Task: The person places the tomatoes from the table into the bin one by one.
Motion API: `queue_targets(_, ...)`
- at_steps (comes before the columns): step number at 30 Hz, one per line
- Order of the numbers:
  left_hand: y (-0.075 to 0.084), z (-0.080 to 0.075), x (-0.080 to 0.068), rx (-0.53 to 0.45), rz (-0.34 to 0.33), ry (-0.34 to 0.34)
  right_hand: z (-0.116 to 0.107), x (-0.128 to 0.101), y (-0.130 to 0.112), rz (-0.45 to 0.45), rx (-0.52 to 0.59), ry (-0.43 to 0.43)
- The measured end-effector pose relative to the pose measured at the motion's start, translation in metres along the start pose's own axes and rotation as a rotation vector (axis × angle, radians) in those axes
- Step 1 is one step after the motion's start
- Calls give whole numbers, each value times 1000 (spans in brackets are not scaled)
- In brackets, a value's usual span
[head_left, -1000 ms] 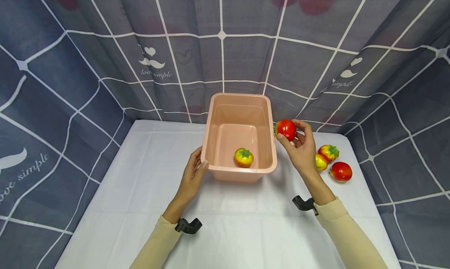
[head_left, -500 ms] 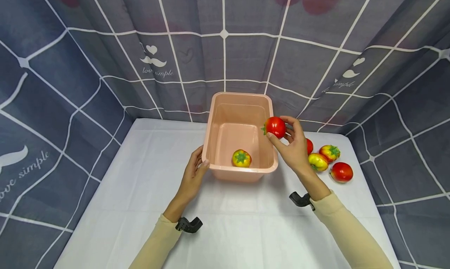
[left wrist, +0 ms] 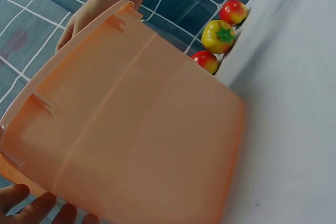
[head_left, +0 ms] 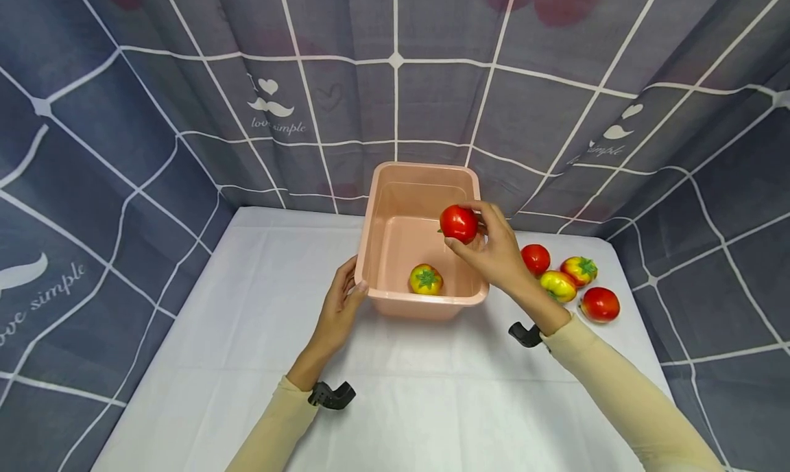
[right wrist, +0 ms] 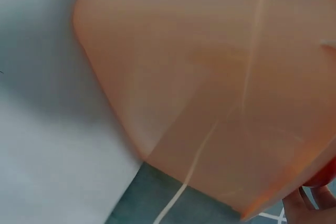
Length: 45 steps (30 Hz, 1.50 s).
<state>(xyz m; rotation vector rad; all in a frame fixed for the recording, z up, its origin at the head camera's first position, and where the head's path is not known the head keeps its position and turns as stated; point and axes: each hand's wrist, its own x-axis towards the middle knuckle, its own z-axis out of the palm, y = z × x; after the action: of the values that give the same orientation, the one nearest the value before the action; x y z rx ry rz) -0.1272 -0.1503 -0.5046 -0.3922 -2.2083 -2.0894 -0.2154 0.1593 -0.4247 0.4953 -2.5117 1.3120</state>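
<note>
A shiny red tomato (head_left: 459, 223) with a bit of green leaf is pinched by my right hand (head_left: 494, 249) between thumb and fingers, over the inside of a pink plastic bin (head_left: 426, 298). In the right wrist view the bin's side hides most of this tomato (right wrist: 324, 176). My left hand (head_left: 338, 304) grips the bin's left edge near its front corner, thumb at the rim and fingers along the outside. A yellow-red tomato (head_left: 426, 279) with a green leafy top lies on the bin's floor, toward the front.
Right of the bin, on the white-covered table (head_left: 420, 403), lie a red tomato (head_left: 535, 258), a yellow one (head_left: 558, 286), a red-yellow one (head_left: 579, 271) and another red one (head_left: 600, 304). A grey checked curtain (head_left: 345, 101) encloses the table's back and sides.
My right hand has carried the red tomato leftward, from beside the bin's right rim to over its interior. My left hand stays at the bin's edge.
</note>
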Motion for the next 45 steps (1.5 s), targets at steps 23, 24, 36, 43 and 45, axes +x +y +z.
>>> queue_targets(23, 4, 0, -1, 15, -20, -4, 13, 12, -7, 12, 45, -71)
queue_targets(24, 4, 0, -1, 14, -22, -4, 13, 12, -7, 10, 59, -65)
queue_targets(36, 2, 1, 1, -12, -9, 1, 9, 5, 0, 2, 117, 24)
queue_targets(43, 3, 2, 1, -10, -16, 8, 1, -3, 9, -37, 122, 134)
queue_targets(45, 2, 2, 1, -3, -16, 12, -2, -6, 13, -30, 139, 156)
